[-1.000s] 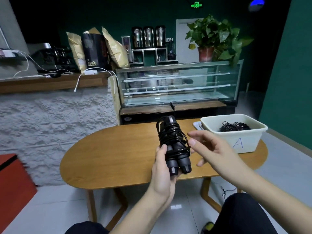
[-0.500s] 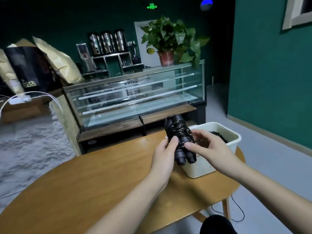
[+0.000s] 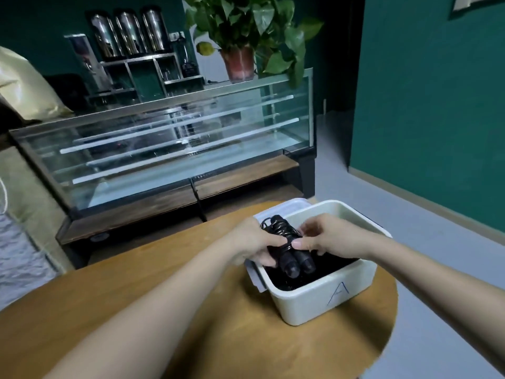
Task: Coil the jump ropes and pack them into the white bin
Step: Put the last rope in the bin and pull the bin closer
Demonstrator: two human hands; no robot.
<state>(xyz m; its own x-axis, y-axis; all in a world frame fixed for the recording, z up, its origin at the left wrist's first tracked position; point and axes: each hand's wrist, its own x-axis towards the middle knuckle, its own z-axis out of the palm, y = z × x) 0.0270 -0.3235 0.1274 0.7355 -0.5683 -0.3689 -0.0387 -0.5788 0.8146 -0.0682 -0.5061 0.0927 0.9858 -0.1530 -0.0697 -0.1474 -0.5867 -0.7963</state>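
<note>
A coiled black jump rope (image 3: 293,259), its cord wrapped round two black handles, is held over the open top of the white bin (image 3: 325,299), which is marked with a blue letter A. My left hand (image 3: 252,246) grips the bundle from the left, fingers curled under it. From the right, my right hand (image 3: 332,236) pinches the wrapped cord with thumb and fingers. More black rope lies dark inside the bin below the bundle.
The bin stands near the right end of an oval wooden table (image 3: 153,310), on a white lid (image 3: 284,207) that shows behind and left of it. Beyond the table is a glass display case (image 3: 169,143) with a potted plant (image 3: 246,31). Grey floor lies to the right.
Both hands have carried the coiled rope to the right and down, from above the table to just over the bin's opening. My right hand has closed onto the bundle.
</note>
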